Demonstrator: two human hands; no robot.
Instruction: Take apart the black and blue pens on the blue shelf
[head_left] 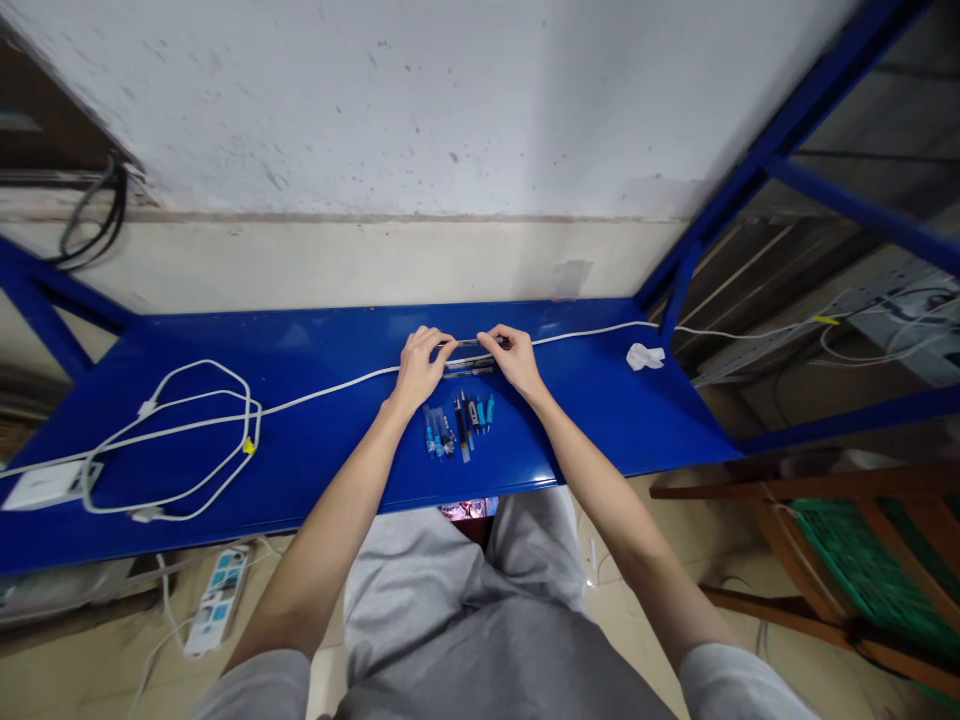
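My left hand (422, 368) and my right hand (513, 358) face each other over the blue shelf, fingers closed at opposite ends of a slim dark pen (468, 342). Just in front of it, more pens (471, 372) lie sideways, partly hidden by my fingers. Nearer to me is a row of pen parts: clear barrels with blue grips (436, 432), thin dark refills (463, 428) and short blue pieces (485, 412). A white cable (337, 388) passes under my hands. Small details of the pens are too fine to make out.
The blue shelf (315, 480) runs along a stained wall (375, 130). At left are a looped white cable (202, 500) and a white box (45, 485); at right, a crumpled white tissue (645, 356). A power strip (217, 600) and a wooden chair (810, 590) stand below.
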